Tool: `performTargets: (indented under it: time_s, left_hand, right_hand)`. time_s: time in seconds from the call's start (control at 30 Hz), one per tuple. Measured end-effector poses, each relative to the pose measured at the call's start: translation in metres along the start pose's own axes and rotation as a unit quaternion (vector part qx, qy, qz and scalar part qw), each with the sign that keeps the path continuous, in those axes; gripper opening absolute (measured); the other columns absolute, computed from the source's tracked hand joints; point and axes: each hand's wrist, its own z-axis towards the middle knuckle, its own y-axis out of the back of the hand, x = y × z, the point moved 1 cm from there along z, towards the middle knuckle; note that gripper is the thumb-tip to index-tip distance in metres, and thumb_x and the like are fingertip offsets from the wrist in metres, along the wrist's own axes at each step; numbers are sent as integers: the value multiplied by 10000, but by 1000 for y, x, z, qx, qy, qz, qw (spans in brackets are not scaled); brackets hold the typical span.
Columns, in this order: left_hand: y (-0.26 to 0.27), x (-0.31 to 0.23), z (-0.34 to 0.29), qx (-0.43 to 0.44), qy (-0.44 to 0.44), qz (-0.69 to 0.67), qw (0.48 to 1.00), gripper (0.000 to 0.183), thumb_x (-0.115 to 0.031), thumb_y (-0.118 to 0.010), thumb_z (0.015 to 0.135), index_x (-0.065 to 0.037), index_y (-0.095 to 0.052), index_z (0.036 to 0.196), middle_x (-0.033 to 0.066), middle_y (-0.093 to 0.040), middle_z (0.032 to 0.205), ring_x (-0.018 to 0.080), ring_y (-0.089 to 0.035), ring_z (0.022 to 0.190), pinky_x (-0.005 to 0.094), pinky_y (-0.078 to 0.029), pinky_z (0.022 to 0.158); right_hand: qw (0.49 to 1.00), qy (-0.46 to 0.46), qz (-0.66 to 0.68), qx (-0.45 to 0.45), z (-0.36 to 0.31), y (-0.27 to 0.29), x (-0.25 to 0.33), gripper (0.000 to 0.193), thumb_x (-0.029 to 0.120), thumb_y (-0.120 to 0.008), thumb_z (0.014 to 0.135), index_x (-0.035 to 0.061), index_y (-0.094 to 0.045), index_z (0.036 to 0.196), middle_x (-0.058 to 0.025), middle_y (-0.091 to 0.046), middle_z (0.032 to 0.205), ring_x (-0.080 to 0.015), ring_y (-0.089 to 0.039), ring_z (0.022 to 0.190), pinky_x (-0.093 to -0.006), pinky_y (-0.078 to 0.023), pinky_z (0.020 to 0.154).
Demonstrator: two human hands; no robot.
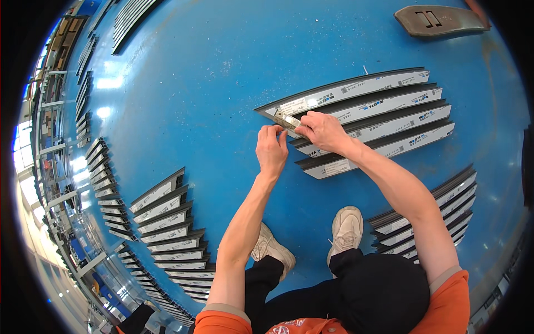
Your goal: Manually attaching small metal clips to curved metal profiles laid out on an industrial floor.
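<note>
Several dark-edged profiles with white, labelled film (400, 116) lie side by side on the floor in front of me, their left ends cut at a slant. A small, flat, silvery metal piece (287, 120) sits slantwise at the left end of the upper ones. My right hand (325, 132) grips this piece from the right, thumb and fingers closed at its lower end. Just left of it, my left hand (271, 149) has its fingers drawn together close to the piece; what they hold, if anything, is hidden.
More profiles (172, 239) lie fanned on the blue floor (217, 94) at left, and another stack (434, 206) lies at right. At the far right is a brown, slotted board (439, 21). Metal racks (58, 150) line the left side. My shoes (346, 228) stand below the profiles.
</note>
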Motion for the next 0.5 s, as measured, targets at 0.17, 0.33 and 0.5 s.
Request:
performTargets:
  time_s: [0.17,0.33,0.5]
  left_hand:
    - [6,-37,-22,68,-95,-45,992,130,30,-673,835,-53,-607,910,86,-591,868,269,-560,753,369,-477,678]
    - [33,-67,-74,128,65,-172,975,130,19,-694,854,-58,-602,905,69,-616,873,207,-561,746,322,-483,688]
    - [31,-25,-64,120,207,-143,960,144,27,-713,855,-38,-605,925,61,-653,893,178,-593,729,281,-486,665]
  right_hand:
    - [1000,-9,11,2,-1,1,0,296,334,-656,955,89,-609,795,-64,-585,756,-308,-607,636,-427,-485,576]
    - [1000,-9,18,-4,-13,9,-4,282,309,-664,949,86,-614,784,-62,-581,753,-302,-599,631,-418,-480,577]
    - [997,-8,70,-14,-44,15,4,273,287,-675,943,83,-609,774,-56,-573,749,-290,-580,616,-406,-473,576]
